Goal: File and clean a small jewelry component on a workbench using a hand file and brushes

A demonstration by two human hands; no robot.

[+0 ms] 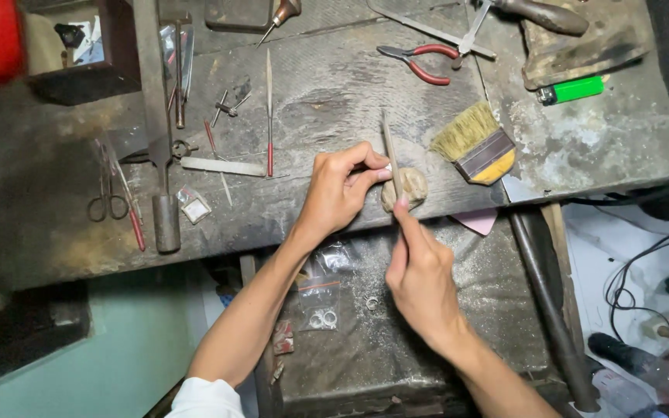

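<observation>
Scissors [107, 190] are laid on the desk [56, 232] at 9 o'clock from the left hand [340, 188]. The left grip is clenched on a small pale piece [387, 166], pressed against the bench peg [406, 188]. A thin file [390, 151] is grasped by the right hand [421, 271] at 6 o'clock. A brush [475, 144] lies at 2 o'clock.

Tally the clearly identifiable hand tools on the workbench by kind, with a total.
Pliers: 1
Scissors: 1
Brush: 1
File in the right hand, against a small piece pinched by the left hand: 1
Total: 4
</observation>
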